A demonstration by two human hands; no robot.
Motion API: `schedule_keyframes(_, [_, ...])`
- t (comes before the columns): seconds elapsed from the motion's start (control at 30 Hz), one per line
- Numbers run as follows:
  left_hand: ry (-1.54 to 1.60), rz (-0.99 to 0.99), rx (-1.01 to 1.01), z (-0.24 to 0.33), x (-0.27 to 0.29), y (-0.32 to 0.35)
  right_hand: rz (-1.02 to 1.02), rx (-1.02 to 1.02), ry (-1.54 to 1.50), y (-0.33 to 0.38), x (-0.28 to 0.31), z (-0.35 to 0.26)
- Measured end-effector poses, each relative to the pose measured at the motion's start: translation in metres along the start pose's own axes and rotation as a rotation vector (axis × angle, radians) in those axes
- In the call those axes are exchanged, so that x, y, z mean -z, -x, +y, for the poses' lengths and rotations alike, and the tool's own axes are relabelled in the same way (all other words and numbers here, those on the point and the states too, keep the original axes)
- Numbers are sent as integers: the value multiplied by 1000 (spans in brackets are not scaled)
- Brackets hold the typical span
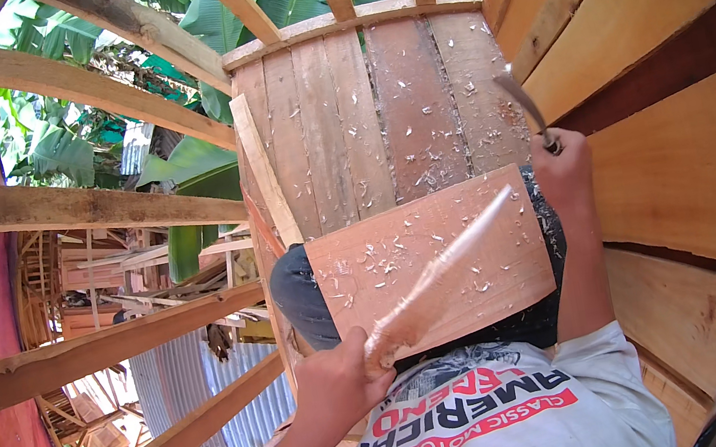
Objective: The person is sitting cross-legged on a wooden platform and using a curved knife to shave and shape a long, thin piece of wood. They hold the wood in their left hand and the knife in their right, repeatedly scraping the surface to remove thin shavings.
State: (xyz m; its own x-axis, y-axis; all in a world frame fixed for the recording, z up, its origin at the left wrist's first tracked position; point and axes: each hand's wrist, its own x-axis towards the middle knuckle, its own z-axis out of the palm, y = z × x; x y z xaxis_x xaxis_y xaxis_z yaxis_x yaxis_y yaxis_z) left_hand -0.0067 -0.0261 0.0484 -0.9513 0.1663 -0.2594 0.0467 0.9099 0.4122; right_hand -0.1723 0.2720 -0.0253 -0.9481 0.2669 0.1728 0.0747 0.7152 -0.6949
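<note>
One thin wood strip (443,276) in left hand (337,383), fist closed around lower end, strip slanting up right across flat board (476,251); strip blurred. Board rests on lap, littered with pale shavings (383,262). Right hand (562,170) raised beside board's upper right corner, fingers wrapped tight on handle of curved blade (523,106), blade pointing up. Beyond board, plank floor (361,128) scattered with chips. Timber frame beams (81,208) on left, corrugated metal roof (172,387) below
</note>
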Motion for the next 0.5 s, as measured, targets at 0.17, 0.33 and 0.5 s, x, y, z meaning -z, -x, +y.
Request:
schedule_keyframes(0.17, [175,99,152,-21,-11,-1,-132,-23,-45,-5,24,-2])
schedule_keyframes(0.33, [384,120,200,-10,-7,-16,-475,284,-54,68,-1,-40])
schedule_keyframes(0.5, [334,56,200,0,-8,-15,-535,251,25,69,-9,-38])
